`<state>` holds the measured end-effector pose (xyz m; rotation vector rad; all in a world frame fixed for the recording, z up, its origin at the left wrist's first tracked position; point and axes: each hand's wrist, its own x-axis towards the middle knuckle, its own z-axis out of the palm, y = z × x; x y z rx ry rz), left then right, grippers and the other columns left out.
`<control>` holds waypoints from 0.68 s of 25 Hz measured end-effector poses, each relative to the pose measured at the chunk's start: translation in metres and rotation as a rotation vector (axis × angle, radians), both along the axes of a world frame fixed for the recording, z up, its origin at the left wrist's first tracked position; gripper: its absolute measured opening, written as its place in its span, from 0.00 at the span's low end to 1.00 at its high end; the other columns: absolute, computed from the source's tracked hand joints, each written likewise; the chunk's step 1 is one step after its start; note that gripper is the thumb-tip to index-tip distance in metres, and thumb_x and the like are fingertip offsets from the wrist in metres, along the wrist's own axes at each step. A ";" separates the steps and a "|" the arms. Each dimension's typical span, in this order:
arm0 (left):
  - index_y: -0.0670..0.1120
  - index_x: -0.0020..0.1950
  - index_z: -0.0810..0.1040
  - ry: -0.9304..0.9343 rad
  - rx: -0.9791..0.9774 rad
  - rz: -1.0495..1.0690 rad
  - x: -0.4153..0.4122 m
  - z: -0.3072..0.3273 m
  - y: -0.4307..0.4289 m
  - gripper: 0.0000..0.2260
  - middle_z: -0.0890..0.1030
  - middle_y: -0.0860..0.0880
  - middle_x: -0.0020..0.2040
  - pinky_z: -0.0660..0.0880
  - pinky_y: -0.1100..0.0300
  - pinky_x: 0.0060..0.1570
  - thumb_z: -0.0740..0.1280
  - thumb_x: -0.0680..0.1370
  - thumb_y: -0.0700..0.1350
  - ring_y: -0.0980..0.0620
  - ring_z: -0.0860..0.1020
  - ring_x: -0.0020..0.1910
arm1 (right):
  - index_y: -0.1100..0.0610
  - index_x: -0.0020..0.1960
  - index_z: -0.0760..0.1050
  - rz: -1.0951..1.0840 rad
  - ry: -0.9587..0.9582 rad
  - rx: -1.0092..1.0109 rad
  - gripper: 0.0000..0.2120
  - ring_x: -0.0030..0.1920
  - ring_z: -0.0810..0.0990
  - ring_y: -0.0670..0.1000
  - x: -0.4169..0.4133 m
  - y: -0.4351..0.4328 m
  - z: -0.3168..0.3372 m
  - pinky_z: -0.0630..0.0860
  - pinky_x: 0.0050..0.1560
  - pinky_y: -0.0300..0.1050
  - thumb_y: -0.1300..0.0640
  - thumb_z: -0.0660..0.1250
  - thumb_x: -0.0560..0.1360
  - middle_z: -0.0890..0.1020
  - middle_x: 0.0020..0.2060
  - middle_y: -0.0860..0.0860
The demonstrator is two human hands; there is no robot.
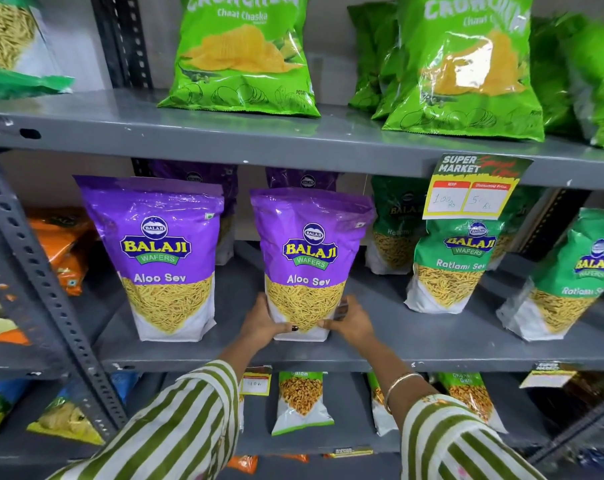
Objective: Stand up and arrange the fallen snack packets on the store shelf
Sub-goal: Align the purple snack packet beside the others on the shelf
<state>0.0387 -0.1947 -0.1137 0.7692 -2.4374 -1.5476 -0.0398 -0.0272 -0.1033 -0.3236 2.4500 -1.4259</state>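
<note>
Upright purple Aloo Sev packet [309, 258] on grey shelf [415, 336], left hand [262, 323] and right hand [351, 320] each with a grip grasping its base, second purple packet [158, 254] beside, green Ratlami Sev packets [449, 268] right

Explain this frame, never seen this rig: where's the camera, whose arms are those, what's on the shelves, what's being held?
There is no robot here. A person wears one wide-angle camera on the head, looking forward and down, so the two arms in striped green-and-white sleeves are the wearer's own.

The grey metal shelf in the middle holds upright pouches. The left hand and right hand grip the lower sides of one purple Aloo Sev pouch, which stands on that shelf. A second purple Aloo Sev pouch stands to its left, apart from it, and more purple pouches stand behind both. Green Ratlami Sev pouches stand to the right; the rightmost one leans.

The shelf above carries bright green chip bags. A yellow price tag hangs from its front edge. Smaller packets sit on the shelf below.
</note>
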 end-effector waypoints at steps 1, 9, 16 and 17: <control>0.42 0.66 0.65 0.008 0.010 0.006 0.000 0.000 0.001 0.33 0.76 0.41 0.65 0.73 0.50 0.62 0.77 0.65 0.40 0.43 0.74 0.63 | 0.59 0.52 0.65 0.001 -0.004 0.008 0.25 0.50 0.74 0.52 -0.001 0.000 0.000 0.74 0.58 0.51 0.62 0.77 0.63 0.78 0.53 0.60; 0.41 0.70 0.61 0.220 -0.540 0.154 0.015 -0.004 0.020 0.43 0.69 0.39 0.68 0.67 0.44 0.64 0.74 0.62 0.57 0.40 0.67 0.68 | 0.61 0.71 0.57 0.018 0.046 0.152 0.44 0.70 0.66 0.59 -0.004 0.022 0.004 0.65 0.69 0.51 0.56 0.77 0.63 0.67 0.71 0.59; 0.43 0.63 0.66 0.455 -0.976 -0.115 -0.016 -0.007 0.123 0.32 0.67 0.43 0.65 0.59 0.51 0.62 0.63 0.66 0.61 0.44 0.66 0.63 | 0.66 0.71 0.56 -0.405 0.207 0.206 0.47 0.67 0.63 0.65 -0.056 0.132 0.023 0.61 0.67 0.53 0.53 0.78 0.61 0.66 0.66 0.66; 0.42 0.65 0.65 0.415 -0.920 -0.150 -0.033 -0.006 0.143 0.33 0.67 0.43 0.66 0.58 0.53 0.64 0.64 0.67 0.60 0.43 0.66 0.65 | 0.66 0.70 0.56 -0.436 0.194 0.193 0.48 0.67 0.63 0.66 -0.068 0.151 0.025 0.61 0.66 0.54 0.53 0.79 0.61 0.66 0.66 0.66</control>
